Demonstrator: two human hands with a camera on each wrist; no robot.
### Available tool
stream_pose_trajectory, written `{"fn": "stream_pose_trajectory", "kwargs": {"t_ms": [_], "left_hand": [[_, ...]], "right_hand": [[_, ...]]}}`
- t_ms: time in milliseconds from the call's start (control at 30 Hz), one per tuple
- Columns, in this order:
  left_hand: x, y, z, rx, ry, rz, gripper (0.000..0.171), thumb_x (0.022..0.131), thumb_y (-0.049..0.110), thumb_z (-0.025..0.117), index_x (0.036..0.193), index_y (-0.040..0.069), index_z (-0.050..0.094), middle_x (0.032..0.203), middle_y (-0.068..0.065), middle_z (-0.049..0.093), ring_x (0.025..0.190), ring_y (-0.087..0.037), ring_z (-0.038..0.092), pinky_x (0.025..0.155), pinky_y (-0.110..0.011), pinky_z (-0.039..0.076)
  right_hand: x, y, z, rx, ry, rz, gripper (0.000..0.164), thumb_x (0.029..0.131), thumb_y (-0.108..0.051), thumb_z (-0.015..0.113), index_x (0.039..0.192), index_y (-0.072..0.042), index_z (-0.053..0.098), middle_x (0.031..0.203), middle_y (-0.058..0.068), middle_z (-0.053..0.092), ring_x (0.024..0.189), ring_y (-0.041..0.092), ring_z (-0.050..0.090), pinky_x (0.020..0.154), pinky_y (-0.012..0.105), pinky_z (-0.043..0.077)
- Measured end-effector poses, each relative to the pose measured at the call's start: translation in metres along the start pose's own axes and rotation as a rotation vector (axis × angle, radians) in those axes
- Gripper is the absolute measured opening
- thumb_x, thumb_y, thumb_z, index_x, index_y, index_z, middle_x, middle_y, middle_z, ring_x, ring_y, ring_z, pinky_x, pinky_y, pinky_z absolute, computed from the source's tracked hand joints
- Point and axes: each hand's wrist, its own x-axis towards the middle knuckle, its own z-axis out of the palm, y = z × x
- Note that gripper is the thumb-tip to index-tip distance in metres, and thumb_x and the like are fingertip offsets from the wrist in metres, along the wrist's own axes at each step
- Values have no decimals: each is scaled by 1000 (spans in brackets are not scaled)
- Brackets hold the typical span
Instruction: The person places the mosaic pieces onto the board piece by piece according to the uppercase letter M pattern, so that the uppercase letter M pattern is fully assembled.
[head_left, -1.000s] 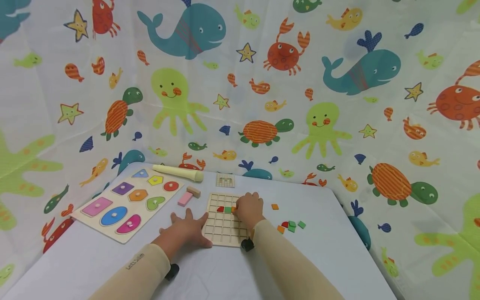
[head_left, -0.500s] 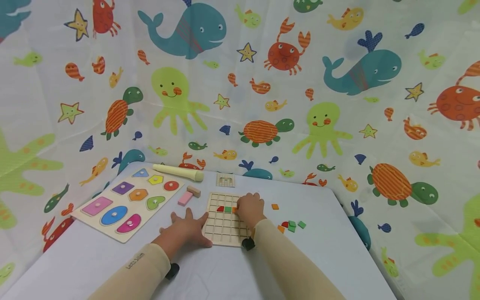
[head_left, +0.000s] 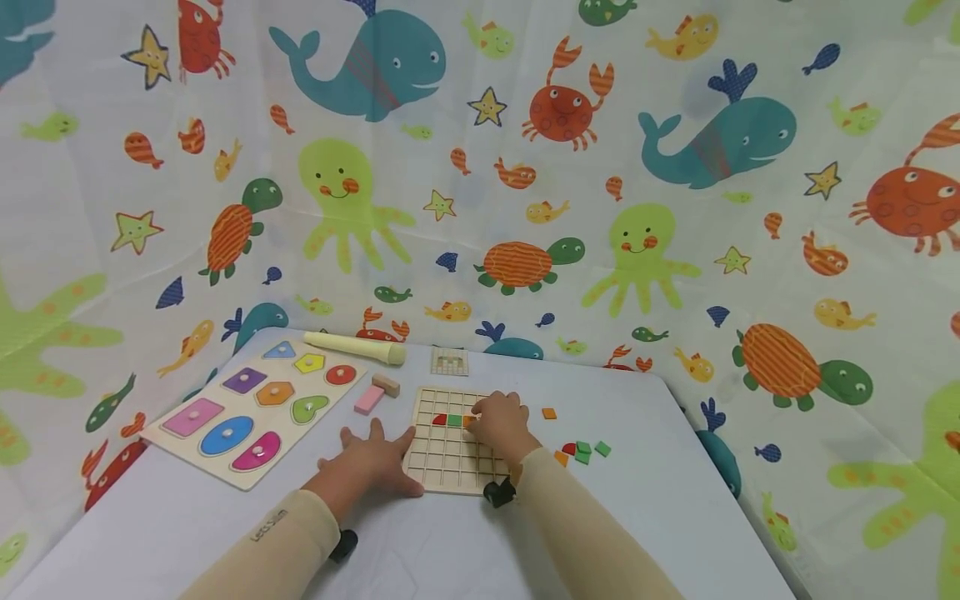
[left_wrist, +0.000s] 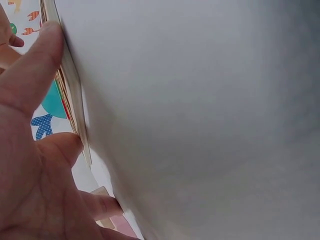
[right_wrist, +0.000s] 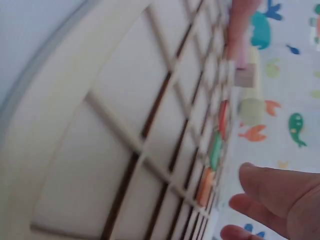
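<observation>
Sea-creature fabric (head_left: 420, 179) backs a white table (head_left: 637, 517). Leftmost lies a shape puzzle (head_left: 274, 417), then a pink block (head_left: 368, 399). The left hand (head_left: 369, 460), fingers spread and gripping nothing, touches the left edge of a gridded wooden board (head_left: 444, 467). On it, a red piece (head_left: 440, 420), a green piece (head_left: 454, 421) and an orange piece (head_left: 468, 422) sit in a row. The right hand (head_left: 502, 423), holding nothing, has its fingertips just clear of them; coloured tiles (head_left: 583, 448) lie farther right.

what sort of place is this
Probably a play or learning corner, judging by the sea-animal cloth, the shape puzzle and the grid board with coloured tiles.
</observation>
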Motion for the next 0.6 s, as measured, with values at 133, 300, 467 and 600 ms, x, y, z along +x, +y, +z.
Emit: {"fn": "stream_pose_trajectory", "kwargs": {"t_ms": [133,300,467,600], "left_hand": [[-1,2,-1,2,-3,-2,110,72,63,91,165,37,39,173,-31,13,151,-74,2,103,-98,14],[-4,3,-2,-1,-6,2,109,73,61,91,165,36,39,173,-31,13,151,-73,2,104,-98,14],[-2,2,-2,-3,-6,3,109,74,61,91,165,36,38,174,-31,11,151,-74,0,104,-98,14],[0,1,0,-4,-8,1,110,73,61,91,165,36,37,174,-31,10,151,-74,0,103,-98,13]], "right_hand": [[-10,0,-6,98,32,19,41,97,-42,78,134,-26,76,136,10,65,127,37,50,103,57,45],[-24,7,-14,249,102,52,45,96,-45,78,137,-25,74,141,12,65,126,39,51,99,60,47],[-39,21,-15,347,153,83,40,96,-44,77,130,-24,79,143,14,65,132,44,53,100,64,50],[-48,35,-15,356,183,106,36,96,-44,77,126,-24,81,143,14,66,136,46,54,102,66,50]]}}
